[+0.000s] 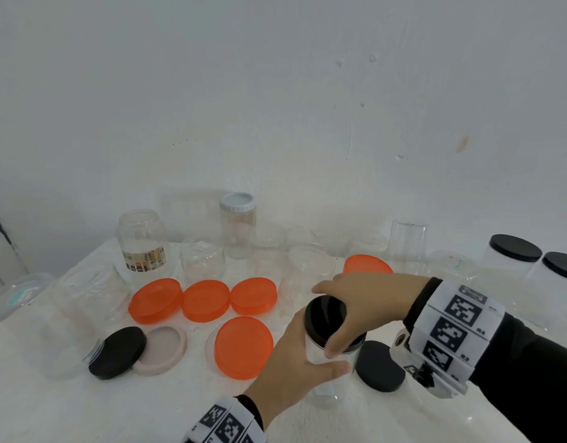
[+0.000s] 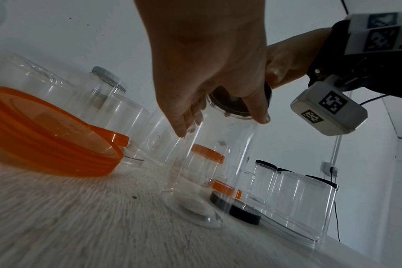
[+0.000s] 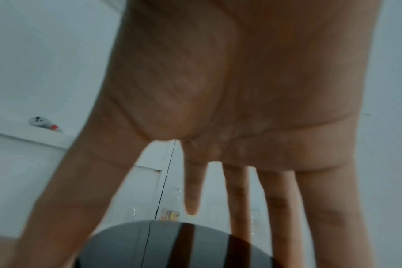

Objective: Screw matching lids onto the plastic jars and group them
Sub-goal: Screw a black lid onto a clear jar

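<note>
A clear plastic jar (image 1: 327, 382) stands on the white table (image 1: 84, 404) near its front edge. My left hand (image 1: 304, 356) comes from below and grips the jar's body, thumb in front, fingers behind. A black lid (image 1: 325, 314) sits on the jar's mouth. From the right, my right hand (image 1: 349, 314) covers that lid, with fingertips and thumb curled round its rim. The left wrist view shows the jar (image 2: 218, 163), the black lid (image 2: 232, 107) and my left hand (image 2: 207, 81) on the jar. In the right wrist view the right hand's fingers (image 3: 280, 208) spread over the black lid (image 3: 172, 244).
Several orange lids (image 1: 244, 346) lie left of the jar. A black lid (image 1: 117, 351) and a pale pink lid (image 1: 162, 350) lie further left, another black lid (image 1: 379, 366) just right. Open clear jars (image 1: 141, 244) line the back; two black-lidded jars (image 1: 512, 260) stand far right.
</note>
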The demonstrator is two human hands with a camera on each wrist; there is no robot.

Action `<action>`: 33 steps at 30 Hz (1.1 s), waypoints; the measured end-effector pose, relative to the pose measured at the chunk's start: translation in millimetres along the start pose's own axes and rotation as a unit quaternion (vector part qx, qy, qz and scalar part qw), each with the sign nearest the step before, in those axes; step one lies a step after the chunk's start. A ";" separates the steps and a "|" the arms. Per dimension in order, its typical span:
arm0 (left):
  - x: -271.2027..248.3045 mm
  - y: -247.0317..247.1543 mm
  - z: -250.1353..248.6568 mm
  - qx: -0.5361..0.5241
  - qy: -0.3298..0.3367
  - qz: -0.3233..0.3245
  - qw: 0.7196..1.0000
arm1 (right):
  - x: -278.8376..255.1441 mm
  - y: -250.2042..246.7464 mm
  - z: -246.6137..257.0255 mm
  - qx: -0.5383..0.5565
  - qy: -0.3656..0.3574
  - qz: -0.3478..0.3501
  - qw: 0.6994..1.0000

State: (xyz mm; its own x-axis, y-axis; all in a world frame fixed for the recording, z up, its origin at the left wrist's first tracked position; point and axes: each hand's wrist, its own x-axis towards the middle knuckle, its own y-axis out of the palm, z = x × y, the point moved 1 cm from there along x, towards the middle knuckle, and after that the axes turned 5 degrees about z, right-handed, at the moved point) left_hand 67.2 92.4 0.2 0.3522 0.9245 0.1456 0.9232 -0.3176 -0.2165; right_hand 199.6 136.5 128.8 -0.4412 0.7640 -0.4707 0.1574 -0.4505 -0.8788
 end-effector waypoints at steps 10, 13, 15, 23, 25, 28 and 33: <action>-0.3 -0.5 0.5 0.007 -0.005 0.003 1.000 | 4.6 3.6 3.0 -0.016 -0.009 -0.042 0.999; -0.7 0.1 -0.9 0.012 -0.001 0.002 1.000 | 3.0 4.2 1.6 -0.009 -0.003 -0.033 0.999; -0.4 0.4 -0.7 0.011 0.002 -0.003 1.000 | -0.5 1.8 2.1 0.005 -0.024 0.008 1.000; 0.6 0.1 0.8 0.013 0.000 -0.002 1.000 | -2.1 -5.3 8.1 -0.017 -0.079 0.005 0.997; -0.3 0.1 1.2 0.013 -0.004 -0.002 1.000 | 0.0 -3.2 9.2 -0.026 -0.043 -0.006 0.999; -0.5 0.2 1.0 0.009 -0.005 0.003 1.000 | 3.3 0.3 9.3 -0.030 -0.009 -0.019 0.999; -0.3 0.4 0.6 0.008 -0.004 0.000 1.000 | -1.5 -4.0 9.6 -0.001 -0.033 0.033 0.999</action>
State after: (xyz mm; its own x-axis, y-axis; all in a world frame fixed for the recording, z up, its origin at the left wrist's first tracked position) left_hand 67.4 92.1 -0.5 0.3515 0.9259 0.1384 0.9203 -0.3147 -0.2323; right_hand 191.2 132.8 133.7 -0.4868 0.7013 -0.5208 0.1897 -0.4971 -0.8467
